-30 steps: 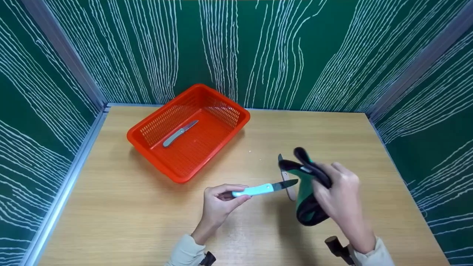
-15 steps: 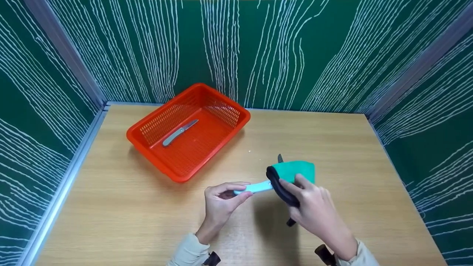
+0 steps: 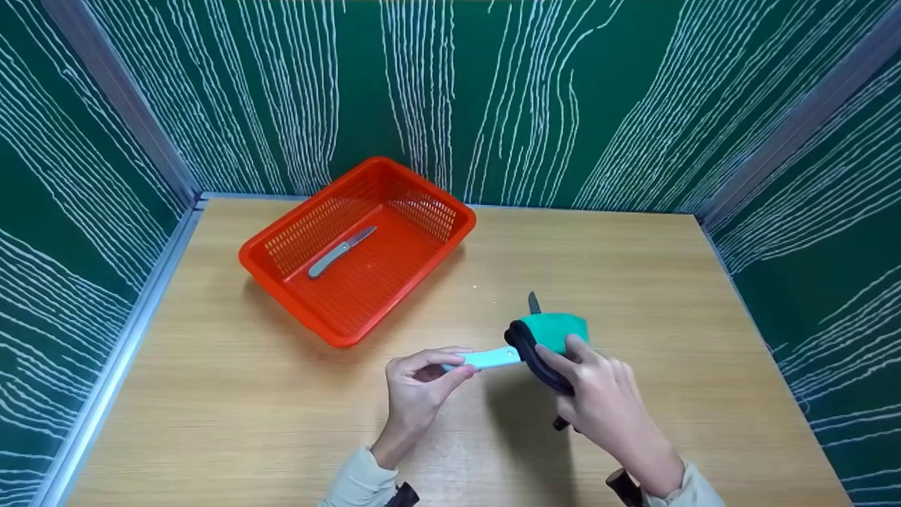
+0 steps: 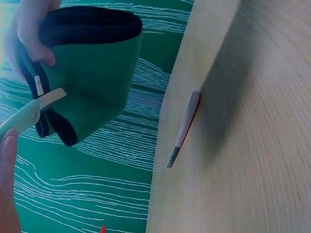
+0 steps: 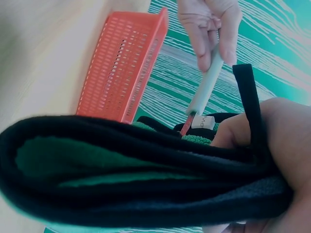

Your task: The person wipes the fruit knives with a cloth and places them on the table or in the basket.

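Note:
My left hand [image 3: 419, 394] pinches the end of a light blue knife handle [image 3: 489, 358] between thumb and fingers. The knife points right, and its blade goes into the fold of a green cloth [image 3: 556, 331] with black edging. My right hand [image 3: 609, 398] grips that folded cloth from the right. In the left wrist view part of the bare blade [image 4: 52, 97] shows at the cloth's opening. The right wrist view shows a small white label [image 5: 203, 122] and a black loop [image 5: 248, 92] on the cloth. Below, a second knife [image 4: 187, 124] lies on the table, mostly covered in the head view.
An orange-red plastic basket [image 3: 394, 260] with perforated sides stands at the back left of the wooden table [image 3: 246, 401]. Inside it lies a knife with a pale grey-green handle [image 3: 329, 260]. Green walls with white wavy lines [image 3: 422, 91] enclose the table at the back and sides.
My right hand has moved left with the cloth, which now surrounds the blade that was bare a second ago. My left hand has held the knife nearly still.

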### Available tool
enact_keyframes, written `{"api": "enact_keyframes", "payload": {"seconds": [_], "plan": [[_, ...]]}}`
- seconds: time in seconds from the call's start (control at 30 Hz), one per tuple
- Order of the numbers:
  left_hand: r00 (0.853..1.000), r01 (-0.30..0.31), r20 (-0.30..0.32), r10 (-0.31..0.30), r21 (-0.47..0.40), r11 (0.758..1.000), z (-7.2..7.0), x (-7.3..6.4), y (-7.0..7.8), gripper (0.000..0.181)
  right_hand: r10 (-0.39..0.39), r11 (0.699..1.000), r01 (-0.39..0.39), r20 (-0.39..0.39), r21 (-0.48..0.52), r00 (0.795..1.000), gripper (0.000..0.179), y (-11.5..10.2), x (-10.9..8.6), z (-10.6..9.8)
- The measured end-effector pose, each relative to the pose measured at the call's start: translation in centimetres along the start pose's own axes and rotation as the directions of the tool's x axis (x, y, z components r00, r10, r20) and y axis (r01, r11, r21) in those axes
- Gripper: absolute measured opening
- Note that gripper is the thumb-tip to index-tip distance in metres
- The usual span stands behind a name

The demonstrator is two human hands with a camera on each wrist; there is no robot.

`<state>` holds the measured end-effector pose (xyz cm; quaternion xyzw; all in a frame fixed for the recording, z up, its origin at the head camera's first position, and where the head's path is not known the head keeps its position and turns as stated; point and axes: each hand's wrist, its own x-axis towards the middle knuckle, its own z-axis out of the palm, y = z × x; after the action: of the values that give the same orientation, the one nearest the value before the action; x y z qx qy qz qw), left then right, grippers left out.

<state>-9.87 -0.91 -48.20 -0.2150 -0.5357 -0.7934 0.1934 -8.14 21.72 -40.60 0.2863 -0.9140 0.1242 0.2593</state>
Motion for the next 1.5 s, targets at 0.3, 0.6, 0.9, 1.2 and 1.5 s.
{"api": "enact_keyframes", "payload": {"seconds": [0.3,0.6,0.9,1.2,1.5], "plan": [[1.0,-0.012,0.017,0.012,-0.03,0.999,-0.5,0.1,0.2,0.015,0.084,0.996,-0.084,-0.006,0.001,0.996,0.053,1.2,-0.7,-0.1],[1.0,0.016,0.026,-0.016,0.013,1.0,-1.0,-0.1,0.3,0.016,0.243,0.97,-0.24,-0.097,0.042,0.965,0.041,2.3,-0.7,-1.3],[0.998,0.028,0.059,-0.031,0.049,0.998,-0.8,0.0,0.2,0.015,0.242,0.97,-0.234,-0.276,0.062,0.93,0.031,1.8,0.7,-2.5],[0.999,0.028,0.039,-0.031,0.068,0.997,-0.2,0.2,0.4,0.016,0.13,0.991,-0.118,-0.228,0.067,0.965,0.038,-0.8,1.3,-2.5],[0.999,0.029,0.039,-0.029,0.012,1.0,0.2,0.2,0.9,0.016,0.043,0.999,-0.043,-0.037,-0.001,0.998,0.055,-2.2,0.6,-1.3]]}}
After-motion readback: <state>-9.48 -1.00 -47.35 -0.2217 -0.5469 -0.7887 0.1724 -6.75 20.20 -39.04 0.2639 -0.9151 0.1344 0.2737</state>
